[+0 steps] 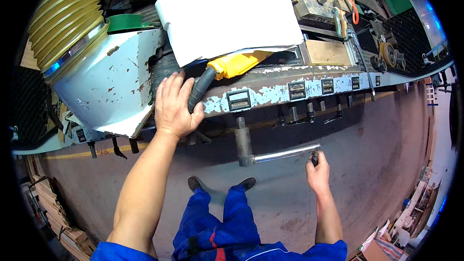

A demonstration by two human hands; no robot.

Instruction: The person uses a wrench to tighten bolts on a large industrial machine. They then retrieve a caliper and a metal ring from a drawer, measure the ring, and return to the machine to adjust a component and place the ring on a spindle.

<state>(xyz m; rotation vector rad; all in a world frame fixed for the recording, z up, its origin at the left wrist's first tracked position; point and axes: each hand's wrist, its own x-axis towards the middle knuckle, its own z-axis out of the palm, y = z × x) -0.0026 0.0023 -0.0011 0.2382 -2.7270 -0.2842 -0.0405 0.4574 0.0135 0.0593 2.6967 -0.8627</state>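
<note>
My left hand [175, 106] lies on the front edge of the machine bed [270, 78], fingers stretched out and flat. Against its thumb side runs a thick black sleeve [202, 87], which leads into a yellow pendant-like housing [239, 65]. White paper sheets [232, 17] partly cover that housing. Lower right, my right hand [317, 171] is closed round the dark grip of a crank handle [286, 153]. Its shiny bar runs left to a grey metal hub [243, 142] under the machine's front edge.
A ribbed yellow hose [67, 19] meets a chipped pale-blue hood [108, 82] at the left. Pliers [340, 21], metal blocks and an orange-red tube [345, 1] lie at the back right. Short metal shafts [310, 112] stick out below the front rail. Stacked timber [60, 212] stands lower left.
</note>
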